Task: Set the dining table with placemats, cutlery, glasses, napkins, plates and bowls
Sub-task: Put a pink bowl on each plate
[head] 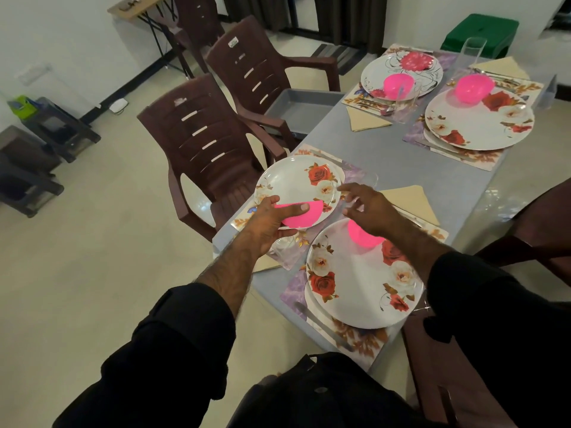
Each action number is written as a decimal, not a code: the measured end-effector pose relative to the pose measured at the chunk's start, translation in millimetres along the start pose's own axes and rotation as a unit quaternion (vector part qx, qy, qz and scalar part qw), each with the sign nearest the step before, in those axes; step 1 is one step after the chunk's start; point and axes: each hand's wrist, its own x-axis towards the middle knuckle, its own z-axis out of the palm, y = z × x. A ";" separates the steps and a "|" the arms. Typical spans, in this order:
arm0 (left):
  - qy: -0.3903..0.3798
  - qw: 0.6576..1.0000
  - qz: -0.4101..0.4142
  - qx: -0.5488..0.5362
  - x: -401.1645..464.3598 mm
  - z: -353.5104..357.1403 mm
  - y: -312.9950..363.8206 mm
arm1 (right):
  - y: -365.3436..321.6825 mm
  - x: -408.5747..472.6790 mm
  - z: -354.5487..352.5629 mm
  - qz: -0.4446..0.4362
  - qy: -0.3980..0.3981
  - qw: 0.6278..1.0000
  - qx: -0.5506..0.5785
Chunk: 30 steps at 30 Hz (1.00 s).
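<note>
While the right hand (369,208) hovers spread, the left hand's (272,223) grip pinches a pink bowl (304,216).

Bare grey bench (401,168) lies open between the near and far place settings. Near settings are crowded: two floral plates (364,285), a clear glass (285,251) between them. Brown chairs (210,143) block the left edge.
</note>
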 end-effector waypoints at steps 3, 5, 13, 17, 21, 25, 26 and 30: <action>-0.002 1.000 0.024 0.011 8.8 -4.9 7.4 | -34.2 13.4 -1.7 -0.033 -0.031 0.993 0.110; -0.008 0.999 0.042 0.003 16.1 -9.9 15.2 | -49.0 23.9 3.0 -0.034 -0.039 0.990 0.128; -0.004 0.998 0.053 0.033 99.9 -66.9 41.5 | -55.0 70.3 39.9 0.078 0.060 0.993 0.060; 0.010 0.997 0.017 0.073 155.5 -115.5 45.7 | -51.0 94.9 63.2 0.112 -0.020 0.981 -0.157; 0.002 0.995 -0.039 0.086 178.9 -150.5 37.4 | -63.6 109.7 99.3 0.151 -0.130 0.941 -0.274; -0.029 0.995 -0.063 0.077 192.9 -169.5 30.0 | -69.6 114.3 124.9 0.183 -0.166 0.917 -0.313; -0.038 0.994 -0.064 0.079 195.6 -172.6 29.6 | -73.7 113.0 128.7 0.188 -0.168 0.917 -0.309; -0.077 0.991 -0.064 0.091 200.8 -175.0 34.0 | -85.1 109.9 135.5 0.209 -0.190 0.913 -0.295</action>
